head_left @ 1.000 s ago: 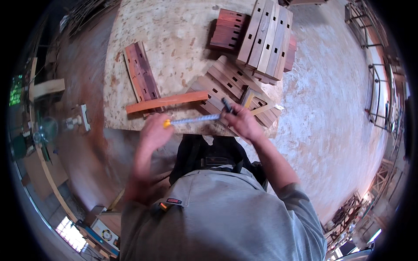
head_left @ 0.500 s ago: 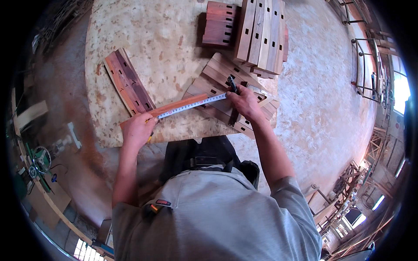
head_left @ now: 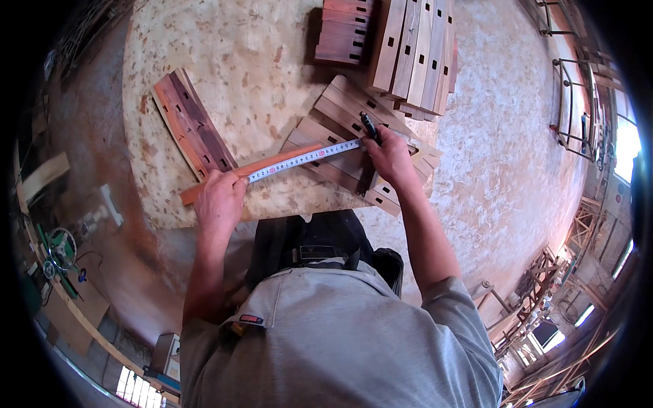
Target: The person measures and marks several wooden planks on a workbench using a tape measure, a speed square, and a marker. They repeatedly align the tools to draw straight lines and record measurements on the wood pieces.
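A white measuring tape (head_left: 303, 159) is stretched between my hands along a reddish wooden strip (head_left: 272, 162), which lies slantwise over the table. My left hand (head_left: 219, 198) is closed over the strip's left part and the tape's left end; its palm hides what else it holds. At the tape's other end, my right hand (head_left: 392, 158) pinches the tape and grips a dark pen-like tool (head_left: 368, 125) that points up and away. Beneath that hand lie fanned slotted wooden slats (head_left: 330, 126). A dark, narrow piece shows below the right fingers, too hidden to name.
Reddish slotted slats (head_left: 190, 119) lie joined side by side beyond my left hand. A tall stack of slotted slats (head_left: 411, 58) and a darker red stack (head_left: 345, 34) stand at the far right of the blotchy tabletop (head_left: 238, 61). Racks (head_left: 571, 102) line the right side.
My left hand has turned and closed further over the strip; the yellow bit seen by it is now hidden. The right hand has shifted slightly right. The view has moved a little.
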A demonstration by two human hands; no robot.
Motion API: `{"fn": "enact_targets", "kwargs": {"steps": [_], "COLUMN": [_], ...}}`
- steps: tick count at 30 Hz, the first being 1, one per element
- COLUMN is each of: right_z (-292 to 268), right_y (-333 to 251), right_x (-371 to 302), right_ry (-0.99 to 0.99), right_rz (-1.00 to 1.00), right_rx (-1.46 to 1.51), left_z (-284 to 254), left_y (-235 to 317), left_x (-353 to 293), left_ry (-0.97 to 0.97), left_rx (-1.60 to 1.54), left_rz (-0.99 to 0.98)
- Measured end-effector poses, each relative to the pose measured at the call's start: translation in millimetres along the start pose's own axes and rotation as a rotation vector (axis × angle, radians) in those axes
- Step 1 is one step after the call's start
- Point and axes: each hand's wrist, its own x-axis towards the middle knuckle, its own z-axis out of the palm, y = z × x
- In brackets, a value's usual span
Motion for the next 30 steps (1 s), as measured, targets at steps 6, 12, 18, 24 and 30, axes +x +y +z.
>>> {"fn": "enact_targets", "kwargs": {"steps": [6, 12, 18, 24, 30], "right_z": [1, -17, -18, -5, 29], "right_y": [9, -11, -43, -46, -36], "right_x": [-3, -10, -22, -12, 0], "right_ry": [0.153, 0.096, 0.080, -0.051, -0.121], "right_rz": [-0.236, 0.009, 0.142, 0.126, 0.035], "right_rx": [-0.202, 0.485, 1.026, 0.841, 0.929], "left_z": [3, 3, 5, 6, 5], "left_y": [0, 2, 1, 1, 2], "left_x": [2, 3, 4, 3, 3], "left_ry": [-0.004, -0.004, 0.001, 0.011, 0.015], "left_rx": [-0.009, 0.001, -0.013, 0.007, 0.022], "left_rz": [-0.023, -0.003, -0.005, 0.001, -0.007]}}
